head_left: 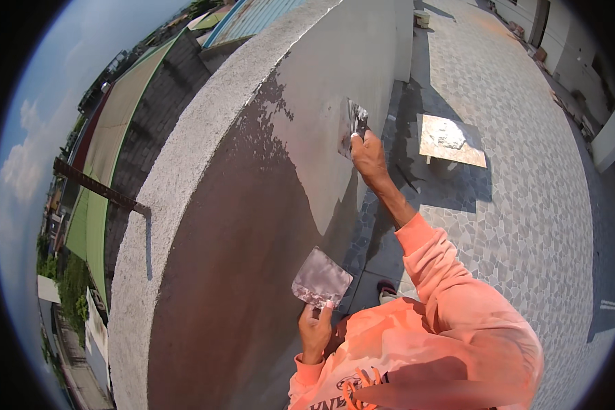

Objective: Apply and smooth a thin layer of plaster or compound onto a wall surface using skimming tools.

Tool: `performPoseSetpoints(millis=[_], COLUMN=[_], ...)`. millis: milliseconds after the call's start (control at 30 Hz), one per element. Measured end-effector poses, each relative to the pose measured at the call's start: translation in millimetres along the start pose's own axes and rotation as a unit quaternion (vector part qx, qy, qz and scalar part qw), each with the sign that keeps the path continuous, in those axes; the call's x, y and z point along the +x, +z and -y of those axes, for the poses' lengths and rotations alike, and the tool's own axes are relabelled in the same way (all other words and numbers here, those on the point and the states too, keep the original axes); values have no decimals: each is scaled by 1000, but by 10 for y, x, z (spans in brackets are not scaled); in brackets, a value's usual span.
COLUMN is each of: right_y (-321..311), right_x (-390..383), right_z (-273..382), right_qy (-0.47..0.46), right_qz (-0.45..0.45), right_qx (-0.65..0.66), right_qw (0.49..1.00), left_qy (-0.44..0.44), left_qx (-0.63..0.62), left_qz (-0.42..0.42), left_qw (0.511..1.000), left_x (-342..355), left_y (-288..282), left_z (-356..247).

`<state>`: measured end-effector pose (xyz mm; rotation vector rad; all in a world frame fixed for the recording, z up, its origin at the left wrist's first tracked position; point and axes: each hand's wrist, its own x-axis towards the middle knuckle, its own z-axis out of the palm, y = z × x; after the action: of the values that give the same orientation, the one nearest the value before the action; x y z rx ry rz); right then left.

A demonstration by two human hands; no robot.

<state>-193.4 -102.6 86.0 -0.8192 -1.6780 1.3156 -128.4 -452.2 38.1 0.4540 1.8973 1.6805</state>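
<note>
My right hand (370,157) reaches out to the wall, fingers closed round a putty knife (357,117). Its wide metal blade lies against or very near the plastered wall face (321,75). Pale, smooth coating covers the far part of that face; the nearer part (232,246) is darker brown-grey, with a ragged border between them. Close to my body, my left hand (315,333) pinches a flat, square plate (323,275) by its lower edge, thumb on top. Whitish smears mark the plate near the thumb.
A square board (432,140) bearing a heap of white paste (451,132) stands raised on a support to the right. A rusty metal bar (102,188) juts from the rough wall top (205,130). Stone-patterned paving (526,205) runs along the right; my shoe (387,290) shows below.
</note>
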Motion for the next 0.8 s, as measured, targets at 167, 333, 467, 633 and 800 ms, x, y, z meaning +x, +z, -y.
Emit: performPoseSetpoints(millis=[167,333,467,633,800], right_y=[346,639,284,-80,200], right_x=[486,8,-291,315,859], right_z=[-330,6,218,-152,-733], right_qy=[-52,-324,-316,54,61], right_qz=[-59,-149,-25,-51,4], right_qx=[-55,-103,-17,34,59], right_qw=[995,929,948,997,996], left_qy=[-4,-6,-49,-55,-66], left_qx=[-23,-35,-41,-106,-114], left_qz=[6,-15,-12,12,6], left_qw=[1000,999,998,993,991], left_x=[-28,-55,-43,-11,-8], left_y=[-41,-84,-116,-93,-124], left_z=[19,67,50,-26,25])
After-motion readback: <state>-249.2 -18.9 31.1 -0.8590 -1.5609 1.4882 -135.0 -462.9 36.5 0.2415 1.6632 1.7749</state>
